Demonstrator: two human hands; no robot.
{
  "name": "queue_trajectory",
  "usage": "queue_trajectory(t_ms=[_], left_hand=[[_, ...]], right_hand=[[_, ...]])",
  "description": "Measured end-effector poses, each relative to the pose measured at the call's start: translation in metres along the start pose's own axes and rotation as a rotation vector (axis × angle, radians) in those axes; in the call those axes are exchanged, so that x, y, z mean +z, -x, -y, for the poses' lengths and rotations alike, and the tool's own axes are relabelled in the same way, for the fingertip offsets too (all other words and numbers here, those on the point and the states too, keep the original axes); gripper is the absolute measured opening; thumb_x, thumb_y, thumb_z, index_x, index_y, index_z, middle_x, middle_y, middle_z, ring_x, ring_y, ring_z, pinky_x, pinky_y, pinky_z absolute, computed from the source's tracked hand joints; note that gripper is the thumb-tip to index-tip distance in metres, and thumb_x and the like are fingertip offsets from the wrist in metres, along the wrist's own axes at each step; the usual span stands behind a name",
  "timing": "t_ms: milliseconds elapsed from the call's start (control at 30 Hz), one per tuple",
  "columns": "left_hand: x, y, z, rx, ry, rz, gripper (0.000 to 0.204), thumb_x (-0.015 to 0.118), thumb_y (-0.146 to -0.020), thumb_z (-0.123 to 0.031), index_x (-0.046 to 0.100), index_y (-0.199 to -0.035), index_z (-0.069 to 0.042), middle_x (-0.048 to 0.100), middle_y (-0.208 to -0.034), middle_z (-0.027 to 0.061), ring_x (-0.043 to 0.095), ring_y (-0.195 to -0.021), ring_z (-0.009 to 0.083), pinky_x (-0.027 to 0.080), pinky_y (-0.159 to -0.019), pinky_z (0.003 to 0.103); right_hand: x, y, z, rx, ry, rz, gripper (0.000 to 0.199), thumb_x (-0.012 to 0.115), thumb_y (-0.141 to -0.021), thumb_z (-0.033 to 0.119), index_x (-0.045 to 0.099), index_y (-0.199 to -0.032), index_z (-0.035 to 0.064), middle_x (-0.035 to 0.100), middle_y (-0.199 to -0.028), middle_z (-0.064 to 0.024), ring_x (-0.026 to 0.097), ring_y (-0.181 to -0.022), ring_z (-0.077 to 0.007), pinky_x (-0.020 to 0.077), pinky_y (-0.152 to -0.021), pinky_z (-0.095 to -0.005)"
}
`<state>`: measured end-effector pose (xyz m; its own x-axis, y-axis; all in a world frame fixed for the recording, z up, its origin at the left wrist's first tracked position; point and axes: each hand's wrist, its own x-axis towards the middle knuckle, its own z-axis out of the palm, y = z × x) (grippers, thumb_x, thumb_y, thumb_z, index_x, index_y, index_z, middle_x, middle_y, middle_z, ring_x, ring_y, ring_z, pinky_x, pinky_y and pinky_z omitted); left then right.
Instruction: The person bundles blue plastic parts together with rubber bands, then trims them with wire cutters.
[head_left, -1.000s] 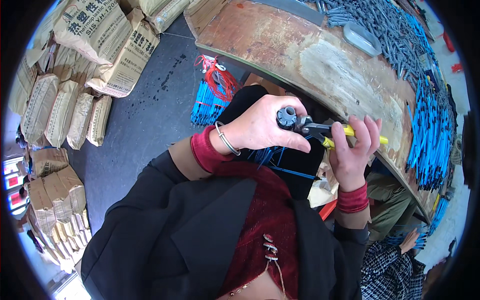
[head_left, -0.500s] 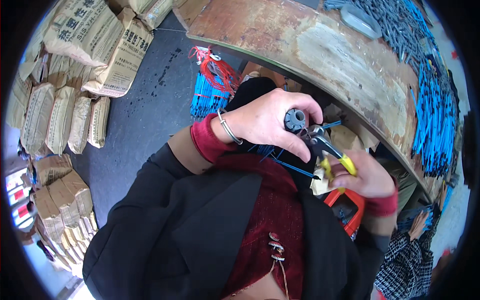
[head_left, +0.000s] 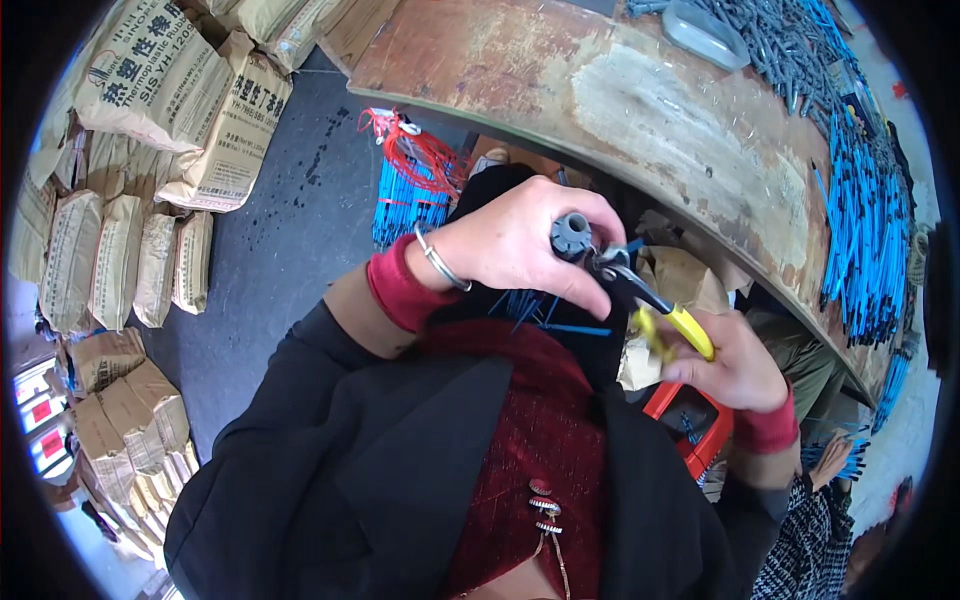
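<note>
My left hand (head_left: 512, 238), wearing a metal bangle at the wrist, curls its fingers and thumb around a grey ribbed plastic cylinder (head_left: 571, 236) with a round hole in its end. In my right hand (head_left: 742, 362) is a pair of pliers with yellow handles (head_left: 692, 333). The handles stand apart, and the metal jaws lie close beside the grey cylinder; whether they grip anything I cannot tell. A short bit of blue shows by the jaws. Below my left hand, thin blue rods (head_left: 530, 307) lie across my dark-clothed lap.
A worn wooden table (head_left: 650, 110) spans the far side, with a clear plastic tub (head_left: 706, 36), heaped grey pieces (head_left: 775, 50) and blue rods (head_left: 868, 235). A red basket (head_left: 708, 440) stands by my right forearm. Red cords (head_left: 425, 155) top bundled blue rods. Paper sacks (head_left: 150, 85) are stacked left.
The whole view has shifted slightly. The grey cylinder and plier jaws sit a little further left in the picture, and the cylinder's holed end is tilted differently. Both hands keep their hold.
</note>
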<state>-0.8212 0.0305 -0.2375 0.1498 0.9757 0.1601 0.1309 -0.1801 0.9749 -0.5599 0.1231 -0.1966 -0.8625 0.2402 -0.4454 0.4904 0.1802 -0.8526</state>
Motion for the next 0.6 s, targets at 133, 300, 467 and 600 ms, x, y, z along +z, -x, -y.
queue_trajectory(t_ms=[133,300,467,600], left_hand=[[-0.002,-0.003,0.004,0.143,0.101,0.3,0.038,0.082,-0.062,-0.015,0.063,-0.092,-0.003,0.063,-0.076,0.0033,0.059,-0.067,0.0112,0.045,-0.06,0.024],[0.007,0.012,0.015,0.057,0.041,0.036,0.039,0.082,-0.062,-0.017,0.063,-0.092,-0.002,0.063,-0.076,0.0039,0.059,-0.066,0.0112,0.046,-0.06,0.024],[0.001,0.009,0.014,0.109,0.066,0.066,0.037,0.082,-0.062,-0.017,0.064,-0.091,-0.002,0.063,-0.073,0.0042,0.059,-0.065,0.011,0.046,-0.059,0.024],[0.0,0.006,0.014,0.138,0.109,0.207,0.038,0.082,-0.062,-0.017,0.064,-0.091,-0.002,0.063,-0.074,0.0039,0.059,-0.065,0.0109,0.045,-0.059,0.024]], right_hand=[[0.02,-0.008,-0.029,0.244,-0.774,0.492,0.052,0.071,-0.073,0.007,0.046,-0.117,-0.0027,0.062,-0.086,-0.0121,0.063,-0.078,-0.0247,0.0502,-0.067,-0.0316],[0.011,-0.01,-0.007,-0.311,0.119,-0.161,0.057,0.074,-0.07,0.01,0.046,-0.117,-0.0036,0.063,-0.077,-0.0135,0.065,-0.068,-0.0269,0.0525,-0.064,-0.0332],[0.012,0.002,0.009,-0.341,0.676,-0.233,0.065,0.076,-0.068,0.01,0.042,-0.121,-0.0037,0.062,-0.078,-0.0117,0.064,-0.069,-0.0253,0.0528,-0.064,-0.0337],[0.013,-0.005,-0.026,0.447,-0.741,0.576,0.063,0.069,-0.071,0.007,0.038,-0.124,-0.0046,0.062,-0.077,-0.0128,0.062,-0.067,-0.0262,0.0501,-0.065,-0.0309]])
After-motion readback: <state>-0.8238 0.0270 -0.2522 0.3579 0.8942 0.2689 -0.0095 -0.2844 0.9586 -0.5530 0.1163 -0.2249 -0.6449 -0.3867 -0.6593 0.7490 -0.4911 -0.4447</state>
